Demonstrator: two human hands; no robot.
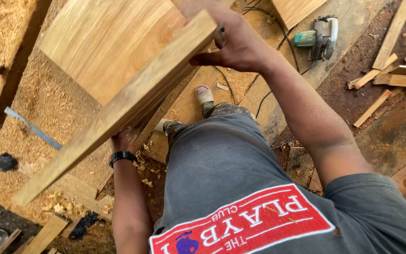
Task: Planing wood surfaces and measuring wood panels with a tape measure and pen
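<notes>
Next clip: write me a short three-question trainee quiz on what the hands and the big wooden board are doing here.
1. True or false: both hands grip the wide pale wooden board.
2. Which wrist carries the black wristwatch? A) left B) right
3. Fill in: the green circular saw lies on the ____.

Key
1. True: the right hand clasps the upper edge, the left hand holds from beneath.
2. A
3. Floor, unheld, beyond the right hand.

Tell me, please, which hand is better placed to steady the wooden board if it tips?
Probably the right hand: it grips the top edge of the wooden board. The left hand sits underneath, mostly hidden, carrying the weight.
</notes>
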